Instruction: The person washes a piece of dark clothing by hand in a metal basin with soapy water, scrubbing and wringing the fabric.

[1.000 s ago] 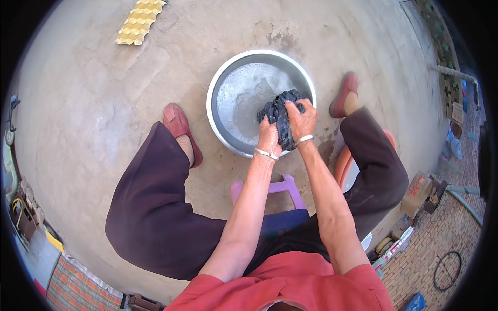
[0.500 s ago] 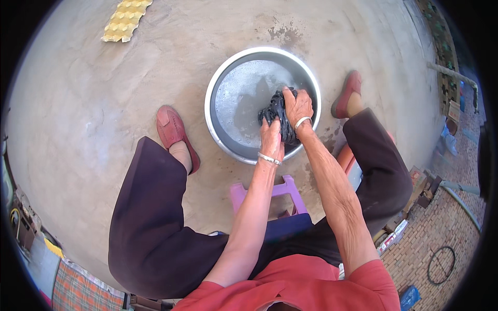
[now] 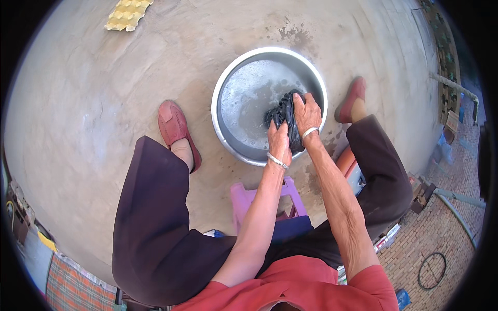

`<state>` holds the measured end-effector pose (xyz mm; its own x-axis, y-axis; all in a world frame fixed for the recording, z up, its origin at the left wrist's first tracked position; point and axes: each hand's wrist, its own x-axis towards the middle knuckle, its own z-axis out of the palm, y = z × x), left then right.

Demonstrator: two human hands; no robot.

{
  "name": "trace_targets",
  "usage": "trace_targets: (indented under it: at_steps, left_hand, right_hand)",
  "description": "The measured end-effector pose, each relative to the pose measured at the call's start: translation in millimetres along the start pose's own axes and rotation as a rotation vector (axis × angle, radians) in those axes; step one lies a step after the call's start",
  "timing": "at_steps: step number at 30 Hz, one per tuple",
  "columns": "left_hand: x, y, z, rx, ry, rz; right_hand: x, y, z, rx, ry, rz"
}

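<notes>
Floor point(image 3: 114, 171): bare, pale, filling most of the ground; damp spots point(image 3: 294, 34) showing beyond the basin. Bricks point(image 3: 410, 259) lying at far right.

Basin point(image 3: 271, 50): 1, round, grey with a pale rim, standing on the floor between 2 red shoes point(image 3: 175, 124) and holding cloudy water point(image 3: 241, 103).

Cloth point(image 3: 286, 108): 1, dark, wet-looking, bunched; lying between the 2 hands, over the basin's near right part. Cannot tell whether its underside is touching the water.

Left hand point(image 3: 280, 141): gripping the cloth's near left side; wrist wearing 1 bangle point(image 3: 277, 161).

Right hand point(image 3: 308, 115): gripping the cloth's far right side, sitting farther out than the left; wrist wearing 1 bangle.

Stool point(image 3: 239, 199): 1, purple, standing just nearer than the basin.

Egg tray point(image 3: 128, 14): 1, yellow, lying well apart at far left.
</notes>
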<state>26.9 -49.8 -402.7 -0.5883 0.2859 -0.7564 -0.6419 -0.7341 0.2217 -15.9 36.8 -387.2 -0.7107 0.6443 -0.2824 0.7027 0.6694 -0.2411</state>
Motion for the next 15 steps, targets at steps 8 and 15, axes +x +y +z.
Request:
trace_targets:
  at_steps: [8,15]
  left_hand:
    - [1,20,-40,0.165,0.118,-0.018]
    - [-2,15,-7,-0.030,0.122,0.055]
  right_hand:
    - [-110,-17,-9,0.064,-0.032,-0.382]
    - [-53,-9,-9,0.175,-0.021,-0.323]
